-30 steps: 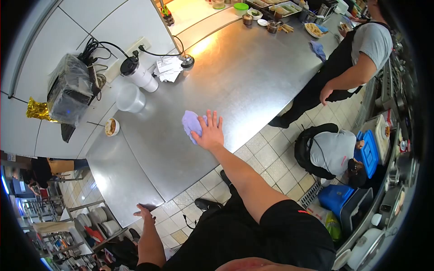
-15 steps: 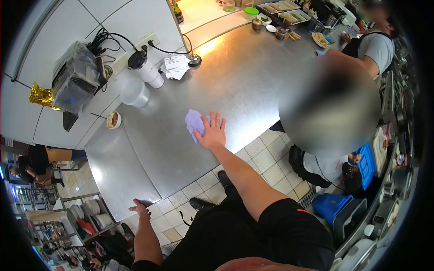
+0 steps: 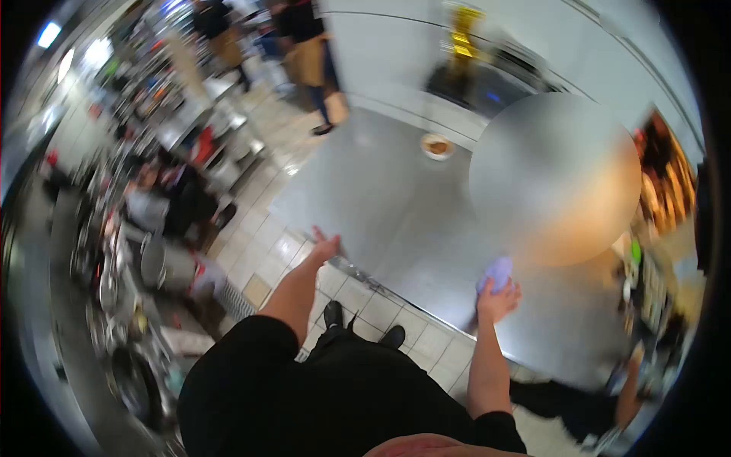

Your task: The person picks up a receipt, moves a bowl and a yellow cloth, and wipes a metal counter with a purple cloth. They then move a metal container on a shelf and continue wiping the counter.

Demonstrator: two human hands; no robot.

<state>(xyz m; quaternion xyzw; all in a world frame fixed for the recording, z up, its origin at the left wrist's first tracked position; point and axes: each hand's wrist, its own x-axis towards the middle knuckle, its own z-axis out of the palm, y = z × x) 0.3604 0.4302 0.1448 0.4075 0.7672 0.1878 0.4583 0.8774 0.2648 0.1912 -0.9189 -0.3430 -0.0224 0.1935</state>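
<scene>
A crumpled light purple cloth lies on the stainless steel table, towards its front edge. My right hand is on the cloth's near side, the thumb and fingers bent against it. At the front edge of the table, further left, my left hand holds nothing, its fingers apart. A small white bowl with brown food in it stands near the back wall, away from both hands.
A gold packet and a dark machine sit by the wall. A blurred disc hides the table's back right. Another person's arm is at the right. Further people and crowded shelving appear at the left, over a tiled floor.
My view has swung to the left, showing more of the kitchen there. My right hand, flat beside the cloth before, now has bent fingers on it. My left hand stays near the table's edge.
</scene>
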